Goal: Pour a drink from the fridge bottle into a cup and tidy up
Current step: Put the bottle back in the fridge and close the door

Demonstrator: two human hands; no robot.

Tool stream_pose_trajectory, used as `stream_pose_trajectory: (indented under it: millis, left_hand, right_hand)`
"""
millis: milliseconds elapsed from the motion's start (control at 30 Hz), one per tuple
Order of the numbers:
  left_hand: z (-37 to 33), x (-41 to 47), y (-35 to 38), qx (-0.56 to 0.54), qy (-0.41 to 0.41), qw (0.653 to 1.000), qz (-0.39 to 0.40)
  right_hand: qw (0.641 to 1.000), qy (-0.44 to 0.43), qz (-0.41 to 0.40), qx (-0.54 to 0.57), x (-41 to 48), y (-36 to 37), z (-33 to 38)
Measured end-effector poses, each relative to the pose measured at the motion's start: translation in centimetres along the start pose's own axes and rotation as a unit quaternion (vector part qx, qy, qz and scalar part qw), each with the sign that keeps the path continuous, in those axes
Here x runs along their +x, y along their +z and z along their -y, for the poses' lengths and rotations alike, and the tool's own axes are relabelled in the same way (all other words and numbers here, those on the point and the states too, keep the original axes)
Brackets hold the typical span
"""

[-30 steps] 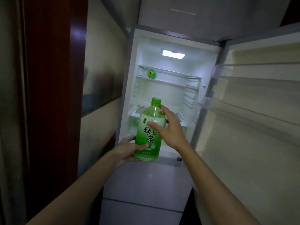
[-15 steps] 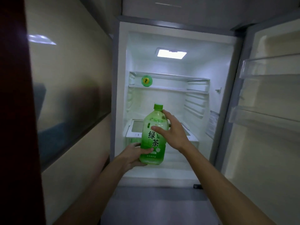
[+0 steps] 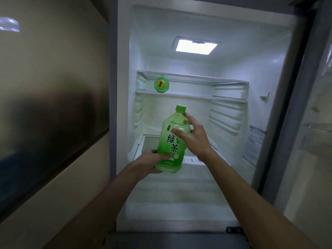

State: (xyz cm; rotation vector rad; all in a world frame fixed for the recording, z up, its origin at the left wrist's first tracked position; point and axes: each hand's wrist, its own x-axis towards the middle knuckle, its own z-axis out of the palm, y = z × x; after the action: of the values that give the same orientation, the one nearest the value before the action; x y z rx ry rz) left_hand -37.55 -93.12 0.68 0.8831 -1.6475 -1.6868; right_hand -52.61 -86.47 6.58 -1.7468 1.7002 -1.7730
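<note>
Wide open ran the fridge [image 3: 269, 87] mouth around the bottle [image 3: 171, 141]; only a green disc [image 3: 161, 84] sat far left on the upper shelf [image 3: 197, 96].

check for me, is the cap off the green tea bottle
No, the green cap sits on the neck of the green tea bottle, which the left hand and right hand hold upright.

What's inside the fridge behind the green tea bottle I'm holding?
Behind the green tea bottle the fridge looks nearly bare: a round green item on the upper shelf and a white drawer cover lower down. The bottle and both hands hide what lies directly behind them.
</note>
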Motion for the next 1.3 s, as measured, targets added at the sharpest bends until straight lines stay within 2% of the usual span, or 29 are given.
stream_pose_trajectory:
  millis: [167, 500, 833, 1200, 1300]
  left_hand:
    - [-0.5, 3.7, -0.5, 0.025, 0.024, 0.999, -0.033]
    - [0.8, 10.8, -2.1, -0.002, 0.061, 0.991, -0.12]
    - [0.7, 14.3, -2.0, -0.016, 0.045, 0.986, -0.157]
    - [0.9, 18.1, -0.6, 0.023, 0.066, 0.973, -0.222]
    - [1.0, 18.8, -0.9, 0.036, 0.06, 0.968, -0.24]
  right_hand:
    - [1.0, 0.001, 0.013, 0.01, 3.6, 0.7, -1.9]
    - [0.999, 0.012, 0.035, 0.017, 9.0, 3.0, -6.0]
    - [0.998, -0.034, 0.058, 0.004, 13.0, 4.7, -8.9]
    - [0.998, -0.012, 0.052, 0.023, 16.3, 5.7, -11.9]
    - [0.998, -0.029, 0.059, -0.003, 16.7, 6.0, -12.4]
